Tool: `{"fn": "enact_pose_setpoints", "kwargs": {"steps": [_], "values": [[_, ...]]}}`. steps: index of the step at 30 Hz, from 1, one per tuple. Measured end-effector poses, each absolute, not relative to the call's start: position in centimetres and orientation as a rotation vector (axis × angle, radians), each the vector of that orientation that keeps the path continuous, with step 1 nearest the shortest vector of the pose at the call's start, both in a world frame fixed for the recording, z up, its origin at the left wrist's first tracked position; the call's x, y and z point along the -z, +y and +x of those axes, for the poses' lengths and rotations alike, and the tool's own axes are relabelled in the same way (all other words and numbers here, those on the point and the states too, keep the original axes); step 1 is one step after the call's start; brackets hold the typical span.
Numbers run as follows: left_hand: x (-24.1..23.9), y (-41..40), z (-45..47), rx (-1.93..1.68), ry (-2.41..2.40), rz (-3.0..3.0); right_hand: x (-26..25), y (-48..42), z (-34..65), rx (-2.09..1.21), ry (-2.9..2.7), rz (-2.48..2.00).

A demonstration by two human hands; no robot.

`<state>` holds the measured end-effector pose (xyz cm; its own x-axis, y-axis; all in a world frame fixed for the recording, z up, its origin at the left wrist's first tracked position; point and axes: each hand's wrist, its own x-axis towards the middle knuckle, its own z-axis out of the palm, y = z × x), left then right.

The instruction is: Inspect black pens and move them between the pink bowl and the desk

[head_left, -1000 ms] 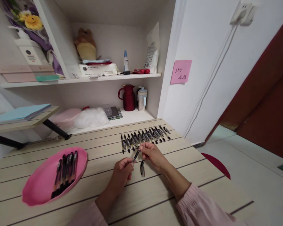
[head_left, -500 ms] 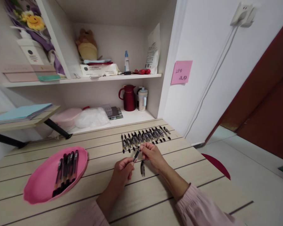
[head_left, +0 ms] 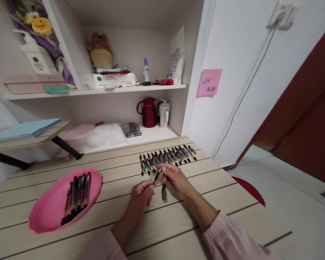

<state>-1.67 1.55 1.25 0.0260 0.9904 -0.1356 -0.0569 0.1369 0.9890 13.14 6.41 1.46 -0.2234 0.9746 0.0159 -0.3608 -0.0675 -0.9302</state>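
A black gel pen [head_left: 157, 177], uncapped and slanting up to the right, is between my hands above the table. My left hand [head_left: 141, 198] is closed round its lower end. At its silver tip, the thumb and fingers of my right hand [head_left: 175, 178] are pinched together. A loose pen cap [head_left: 164, 194] lies on the table just below my right hand. Beyond my hands, several uncapped pens [head_left: 166, 159] are laid in a slanting row, with caps lying among them. To the left, a pink tray [head_left: 43, 206] holds several capped pens [head_left: 76, 195].
A white shelf unit [head_left: 162, 133] backs the striped table [head_left: 116, 216]. On its lower shelf stand a red thermos jug [head_left: 148, 115] and a pale cup [head_left: 164, 115], with a white plastic bag [head_left: 106, 135] nearer the left. A small raised stand [head_left: 54, 130] occupies the left rear.
My right fingers have shifted slightly at the pen's tip, and more of the silver tip shows. My left hand keeps its hold. The whole view has moved a little.
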Motion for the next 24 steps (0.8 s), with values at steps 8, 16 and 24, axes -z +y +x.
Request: {"fn": "enact_pose_setpoints", "kwargs": {"steps": [8,16,24], "values": [[-0.75,1.66,-1.62,-1.139,1.219,1.098,-0.78,6.37,12.41,-1.467,-1.031,-0.869],[-0.65,2.01,-1.72,-1.107,1.212,1.089,-0.78,6.34,12.65,-1.590,-1.006,-0.788],[-0.60,1.90,-1.66,-1.125,1.208,1.085,-0.77,6.23,12.50,-1.657,-0.973,-0.757]]}}
